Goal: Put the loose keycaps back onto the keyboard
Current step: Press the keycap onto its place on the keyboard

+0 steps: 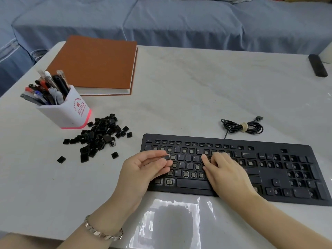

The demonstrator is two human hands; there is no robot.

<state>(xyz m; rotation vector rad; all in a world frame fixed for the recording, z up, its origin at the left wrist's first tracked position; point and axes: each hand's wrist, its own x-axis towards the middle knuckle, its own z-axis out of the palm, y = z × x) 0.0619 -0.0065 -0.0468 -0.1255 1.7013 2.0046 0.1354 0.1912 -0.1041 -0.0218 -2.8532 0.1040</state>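
We read R, T, Y, F, H and C on keys of the keyboard (pixel 233 141). Red print on the pen cup (pixel 71 114): too small to read.

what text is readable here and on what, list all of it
"R": keycap on the keyboard
"T": keycap
"Y": keycap
"F": keycap
"C": keycap
"Backspace": wide key, faint
pen holder red print: too blurred to read
other key legends: too small or blurred

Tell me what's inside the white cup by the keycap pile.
Pens stand bunched in the cup, their upper ends sticking out. The cup's wall hides their lower parts and the bottom.
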